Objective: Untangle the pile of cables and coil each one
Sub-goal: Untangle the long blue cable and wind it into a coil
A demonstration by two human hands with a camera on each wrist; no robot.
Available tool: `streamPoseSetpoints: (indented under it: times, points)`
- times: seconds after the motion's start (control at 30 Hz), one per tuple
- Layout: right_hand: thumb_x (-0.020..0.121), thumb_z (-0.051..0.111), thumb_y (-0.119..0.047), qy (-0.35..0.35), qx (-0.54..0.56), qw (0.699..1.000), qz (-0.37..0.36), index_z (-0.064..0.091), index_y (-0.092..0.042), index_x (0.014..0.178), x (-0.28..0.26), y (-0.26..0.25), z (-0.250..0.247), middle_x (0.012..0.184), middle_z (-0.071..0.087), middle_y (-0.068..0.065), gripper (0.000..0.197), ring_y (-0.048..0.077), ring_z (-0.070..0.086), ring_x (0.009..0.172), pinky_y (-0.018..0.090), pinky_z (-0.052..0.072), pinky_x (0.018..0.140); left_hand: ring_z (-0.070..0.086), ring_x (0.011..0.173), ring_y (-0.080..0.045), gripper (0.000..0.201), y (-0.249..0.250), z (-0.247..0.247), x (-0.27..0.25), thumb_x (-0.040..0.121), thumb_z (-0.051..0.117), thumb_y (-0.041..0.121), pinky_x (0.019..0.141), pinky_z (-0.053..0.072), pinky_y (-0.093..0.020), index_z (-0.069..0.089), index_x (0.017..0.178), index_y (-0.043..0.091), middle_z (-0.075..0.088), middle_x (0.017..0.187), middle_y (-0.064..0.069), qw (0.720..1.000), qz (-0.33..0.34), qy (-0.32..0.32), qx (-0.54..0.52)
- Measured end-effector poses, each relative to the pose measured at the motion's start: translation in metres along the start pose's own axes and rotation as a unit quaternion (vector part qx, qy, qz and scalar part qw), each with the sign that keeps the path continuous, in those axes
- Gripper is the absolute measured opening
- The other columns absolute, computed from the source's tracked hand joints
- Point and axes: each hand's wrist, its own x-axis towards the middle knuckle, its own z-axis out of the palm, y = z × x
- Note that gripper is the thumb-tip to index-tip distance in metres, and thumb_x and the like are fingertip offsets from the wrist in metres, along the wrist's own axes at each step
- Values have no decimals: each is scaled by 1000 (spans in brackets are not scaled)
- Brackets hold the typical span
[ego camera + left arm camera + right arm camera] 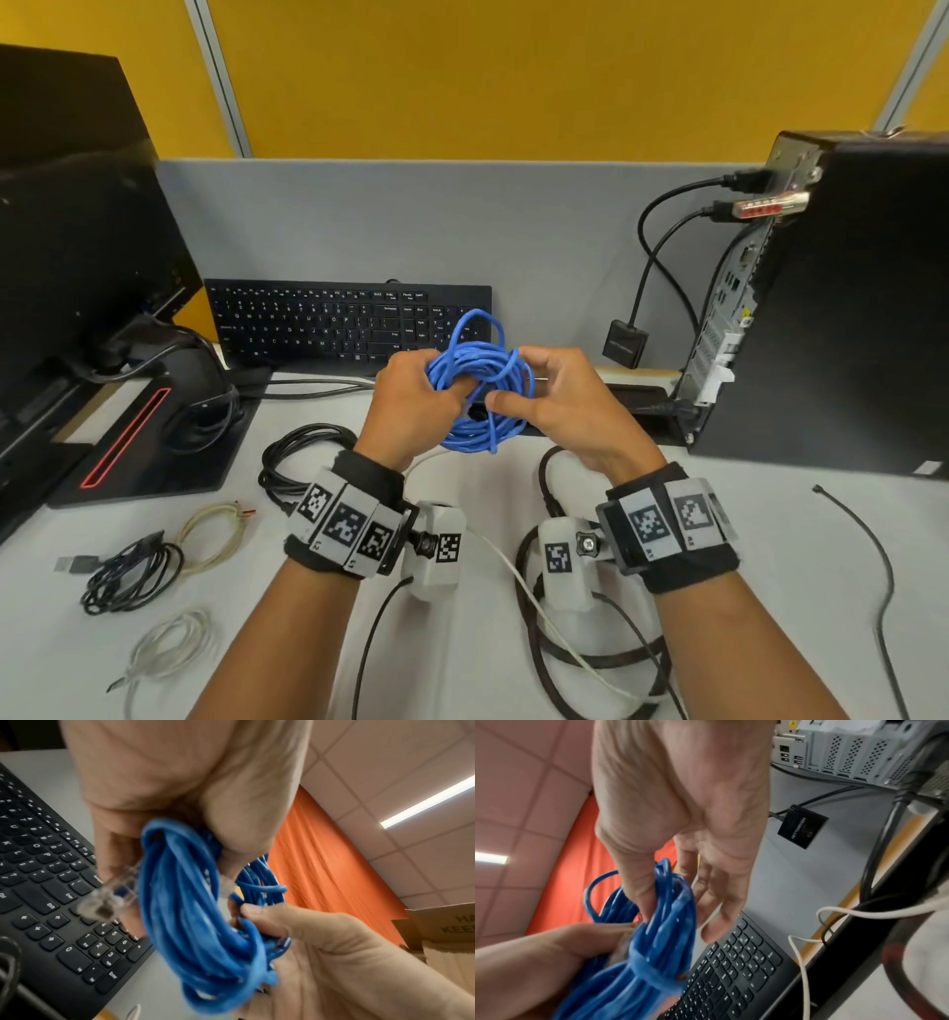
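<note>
Presently we note both hands, left (pixel 411 398) and right (pixel 557 398), pinching blue coil (pixel 480 380); risk: loose top loop unwinds if grip slackens.

**Even office light, blur up close**

Soft overhead light fills the desk (pixel 488 514) with faint shadows. A ceiling strip light (pixel 426 801) glares white. Both wrist views smear the blue cable (pixel 195 912) with motion blur; straight lines bow toward the edges.

Right hand (pixel 680 817) pinches coiled blue cable (pixel 654 933) between thumb and fingers; left hand (pixel 539 963) grips coil; black keyboard (pixel 734 969) beneath
</note>
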Motion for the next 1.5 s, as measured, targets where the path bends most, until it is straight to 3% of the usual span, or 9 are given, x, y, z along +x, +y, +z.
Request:
streamPoseSetpoints:
  times: [0.17,0.3,0.43,0.73,0.97,1.1,1.23,1.37,1.5]
  points:
    - [70,93,-27,115,-146,982,-22,65,-20,103,-3,-4,10,96,71,-5,44,12,68,87,33,59,81,50,53,-17,9,0,-2,0,91,66,7,54,50,-33,72,85,5,59,62,-14,999,-8,-4,-54]
    - [69,93,-28,256,-269,909,-191,55,-15,89,-6,-7,24,88,52,-5,45,2,47,71,16,41,65,49,49,-14,34,3,-2,-2,90,60,-2,59,52,-33,64,60,15,53,50,-2,986,-53,12,-156]
    - [86,79,-17,205,-300,910,-201,74,-12,87,-5,-15,34,87,49,-1,7,5,46,69,26,46,66,54,56,-17,19,5,3,-2,88,57,-6,59,52,-32,65,72,1,58,56,-6,975,-50,50,-210]
    - [88,78,-28,170,-221,957,-75,79,-24,72,-3,-23,29,79,44,-11,16,0,44,75,4,36,66,66,60,-17,19,0,11,-1,93,59,3,70,61,-39,72,91,17,70,63,-8,987,39,50,-149]
    - [96,66,-18,24,-207,978,-18,68,-14,85,-11,-28,-7,82,74,2,12,14,74,75,32,61,76,62,59,-10,14,-19,-13,15,98,58,7,64,54,-26,70,97,14,58,58,2,972,-31,79,-218]
    - [100,60,-14,46,-266,961,-53,61,-22,85,-12,-31,-23,68,74,-2,17,2,68,61,12,48,57,66,71,-11,15,-23,-27,16,99,60,11,73,58,-28,70,95,21,63,65,2,976,20,21,-216]
    - [98,59,-6,138,-281,944,-108,60,-17,87,-11,-28,-23,74,65,1,15,13,60,65,22,51,63,71,95,-11,26,-21,-26,13,93,69,12,85,59,-28,63,113,27,73,97,4,987,60,-77,-124]
    - [94,67,-6,162,-270,928,-199,64,-12,90,-14,-36,-16,77,66,-8,8,2,63,75,6,48,70,69,89,-18,49,-12,-19,8,84,74,-2,85,57,-37,55,126,13,70,95,-5,978,16,-64,-198]
    - [95,66,-7,150,-284,918,-234,72,-11,99,-14,-40,-16,85,69,-11,8,1,67,80,30,56,90,59,65,-18,56,-1,-25,5,83,74,35,88,56,-46,59,123,-1,62,79,-6,944,1,-127,-306]
